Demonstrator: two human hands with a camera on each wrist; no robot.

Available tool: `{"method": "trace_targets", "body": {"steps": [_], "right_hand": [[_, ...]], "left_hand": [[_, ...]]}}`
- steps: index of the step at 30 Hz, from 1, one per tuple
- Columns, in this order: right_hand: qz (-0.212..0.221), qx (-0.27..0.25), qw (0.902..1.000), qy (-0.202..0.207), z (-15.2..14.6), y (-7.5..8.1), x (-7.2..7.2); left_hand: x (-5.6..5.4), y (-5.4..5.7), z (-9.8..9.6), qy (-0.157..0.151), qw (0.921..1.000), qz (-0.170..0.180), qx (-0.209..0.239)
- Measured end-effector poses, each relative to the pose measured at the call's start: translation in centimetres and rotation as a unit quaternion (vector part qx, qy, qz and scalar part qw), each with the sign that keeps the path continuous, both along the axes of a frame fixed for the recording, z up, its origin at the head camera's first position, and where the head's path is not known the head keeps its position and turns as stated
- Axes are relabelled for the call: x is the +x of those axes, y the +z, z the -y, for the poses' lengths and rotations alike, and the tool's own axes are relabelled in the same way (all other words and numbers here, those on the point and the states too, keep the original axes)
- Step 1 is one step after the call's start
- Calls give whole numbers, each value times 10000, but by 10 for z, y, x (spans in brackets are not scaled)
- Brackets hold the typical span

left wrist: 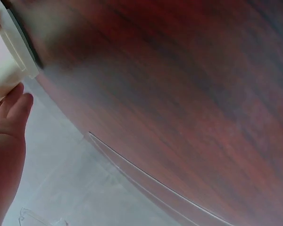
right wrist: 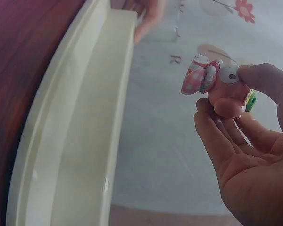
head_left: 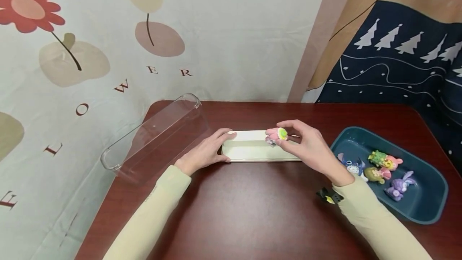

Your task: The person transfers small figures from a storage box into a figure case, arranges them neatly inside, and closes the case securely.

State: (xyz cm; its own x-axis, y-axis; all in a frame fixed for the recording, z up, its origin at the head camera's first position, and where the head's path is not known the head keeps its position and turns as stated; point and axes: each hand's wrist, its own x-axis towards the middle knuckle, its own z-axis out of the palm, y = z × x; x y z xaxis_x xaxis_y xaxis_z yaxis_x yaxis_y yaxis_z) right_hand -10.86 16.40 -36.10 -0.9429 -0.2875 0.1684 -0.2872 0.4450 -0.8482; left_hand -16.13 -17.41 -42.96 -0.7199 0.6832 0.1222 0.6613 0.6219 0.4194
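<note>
A cream, two-level display stand (head_left: 249, 153) lies lengthwise on the table. Its left end is gripped by my left hand (head_left: 202, 153), thumb at the near corner and fingers at the far one. Above the stand's right part, my right hand (head_left: 312, 147) pinches a small pink figurine (right wrist: 228, 96) between thumb and fingertips. The figurine has a big white eye, a pink-checked outfit and a yellow-green piece on its head. In the right wrist view, the stand's step (right wrist: 87, 94) runs alongside, apart from the figurine.
A clear plastic cover (head_left: 155, 131) lies at the table's left edge, against the printed cloth. On the right, a dark teal bin (head_left: 434, 196) holds several figurines, among them a purple rabbit (head_left: 400, 186) and a blue one (head_left: 353, 166). Cloth hangs behind the table (head_left: 260, 208).
</note>
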Motion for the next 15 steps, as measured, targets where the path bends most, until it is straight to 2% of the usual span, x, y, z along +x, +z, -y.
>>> {"method": "trace_targets", "body": {"steps": [4, 9, 15], "right_hand": [[-84, 9, 9999, 127, 18, -7, -7], [-429, 179, 9985, 290, 38, -16, -16], [-739, 677, 9937, 495, 61, -32, -24]], "left_hand": [[-2, 0, -1, 56, 9999, 118, 24], [-7, -2, -2, 88, 9994, 234, 241], [-7, -5, 2, 71, 9979, 483, 426]]}}
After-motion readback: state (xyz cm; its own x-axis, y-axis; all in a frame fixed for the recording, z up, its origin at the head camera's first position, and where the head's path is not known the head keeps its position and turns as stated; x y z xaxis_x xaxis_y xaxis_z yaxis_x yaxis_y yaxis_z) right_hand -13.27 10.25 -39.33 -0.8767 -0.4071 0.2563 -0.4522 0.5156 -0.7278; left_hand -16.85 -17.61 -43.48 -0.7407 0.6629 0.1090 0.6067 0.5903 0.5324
